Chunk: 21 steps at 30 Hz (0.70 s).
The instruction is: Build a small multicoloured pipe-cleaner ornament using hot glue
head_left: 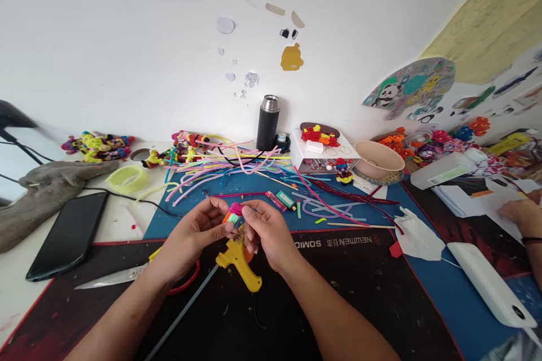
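Between my two hands, above the black mat, is a small pipe-cleaner piece (235, 211) in magenta, orange and mint green. My left hand (203, 224) pinches its lower left side between thumb and fingers. The thumb and index finger of my right hand (269, 228) close on its magenta top from the other side. Just below the hands lies a yellow hot glue gun (241, 268) with a long grey glue stick (186, 307) out of its back. Scissors (112, 277) with red handles lie partly under my left forearm.
Pipe cleaners (237, 166) lie in a loose heap behind the hands, before a black thermos (268, 124). A phone (68, 234) is at the left. Right stand a white box (302, 161), a pink bowl (376, 158) and a white power strip (491, 285). A co-worker's hand (519, 214) shows far right.
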Available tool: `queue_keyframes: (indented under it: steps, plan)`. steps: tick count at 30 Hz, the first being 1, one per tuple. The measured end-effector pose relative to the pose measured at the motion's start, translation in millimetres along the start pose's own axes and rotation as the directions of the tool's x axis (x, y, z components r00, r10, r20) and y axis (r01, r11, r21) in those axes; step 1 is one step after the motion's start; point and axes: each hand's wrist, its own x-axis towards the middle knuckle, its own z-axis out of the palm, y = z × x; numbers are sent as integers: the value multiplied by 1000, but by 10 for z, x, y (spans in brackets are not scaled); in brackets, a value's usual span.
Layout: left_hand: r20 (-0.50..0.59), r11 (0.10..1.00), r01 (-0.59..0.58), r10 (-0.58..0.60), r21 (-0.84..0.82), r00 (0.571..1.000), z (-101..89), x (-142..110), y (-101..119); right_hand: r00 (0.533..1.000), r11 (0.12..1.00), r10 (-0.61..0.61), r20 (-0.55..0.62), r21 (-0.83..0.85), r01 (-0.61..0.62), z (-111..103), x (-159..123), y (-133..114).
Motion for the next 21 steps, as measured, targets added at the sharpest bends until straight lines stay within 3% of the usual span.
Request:
queue_keyframes:
  steps: [11,21]
  plan:
    - [25,999,34,-35,41,999,42,-30,37,1000,1000,13,2,12,-13,-15,6,2]
    - [0,967,177,-180,-183,984,13,-6,53,1000,1000,15,-21,11,-14,-7,-11,-30]
